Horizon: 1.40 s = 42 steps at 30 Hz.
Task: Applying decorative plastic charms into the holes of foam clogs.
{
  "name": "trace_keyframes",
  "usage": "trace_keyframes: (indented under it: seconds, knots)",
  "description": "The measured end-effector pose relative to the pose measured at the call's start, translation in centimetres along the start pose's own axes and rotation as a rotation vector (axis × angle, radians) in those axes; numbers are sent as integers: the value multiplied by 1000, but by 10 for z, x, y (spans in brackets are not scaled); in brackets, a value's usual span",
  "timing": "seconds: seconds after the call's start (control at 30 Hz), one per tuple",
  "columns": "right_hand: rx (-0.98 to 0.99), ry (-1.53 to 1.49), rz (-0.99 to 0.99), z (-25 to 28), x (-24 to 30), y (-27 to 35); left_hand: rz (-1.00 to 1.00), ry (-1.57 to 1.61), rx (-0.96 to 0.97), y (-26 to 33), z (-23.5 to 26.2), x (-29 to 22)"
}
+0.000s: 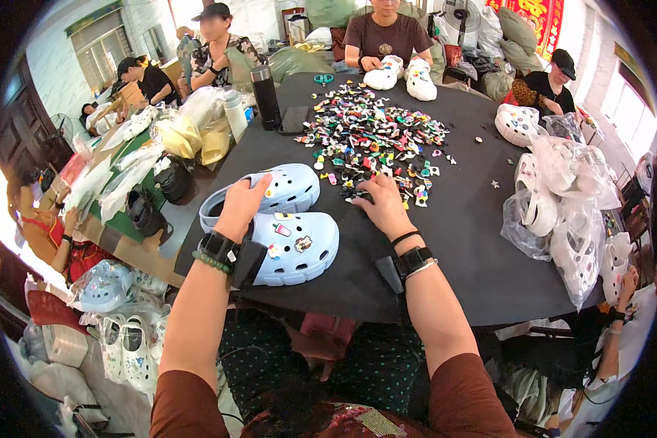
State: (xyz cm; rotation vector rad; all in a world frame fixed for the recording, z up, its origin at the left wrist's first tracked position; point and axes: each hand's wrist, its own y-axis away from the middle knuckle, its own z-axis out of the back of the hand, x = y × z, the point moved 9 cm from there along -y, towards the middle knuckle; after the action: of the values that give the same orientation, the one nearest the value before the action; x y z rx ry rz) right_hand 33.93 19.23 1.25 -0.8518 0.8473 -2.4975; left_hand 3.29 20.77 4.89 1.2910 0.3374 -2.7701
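Two light blue clogs lie side by side at the left of the black table, toes to the right. My left hand (pixel 242 207) is closed on the far clog (pixel 293 188), its thumb on top and its other fingers hidden. The near clog (pixel 308 252) has several shoe charms on its upper, among them a pink cup and a brown figure. At the near edge of a heap of loose, many-coloured shoe charms (pixel 376 128) is my right hand (pixel 384 206). Its fingers are curled together among dark pieces; what they hold is too small to make out.
White clogs in clear plastic bags (pixel 562 190) crowd the table's right edge. Beyond the heap, a person holds white clogs (pixel 420 80). A black bottle (pixel 265 98), a white bottle (pixel 235 113) and a dark phone (pixel 294 119) stand or lie at the far left. Other people sit around.
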Motion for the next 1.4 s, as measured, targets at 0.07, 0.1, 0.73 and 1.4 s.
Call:
trace_keyframes:
  seconds: [0.07,0.1,0.73,1.4]
  knots:
    - [69,73,6,-11,4,0,45,-2,11,-2,-3,4]
    - [112,111,-26,-17,2,1,57,89,11,1,-1,0]
    - [23,-94,-186,3,-6,2,-179,411,16,14,-17,12]
    - [366,-217,48,6,125,-57,-166,172,26,12,-20,0]
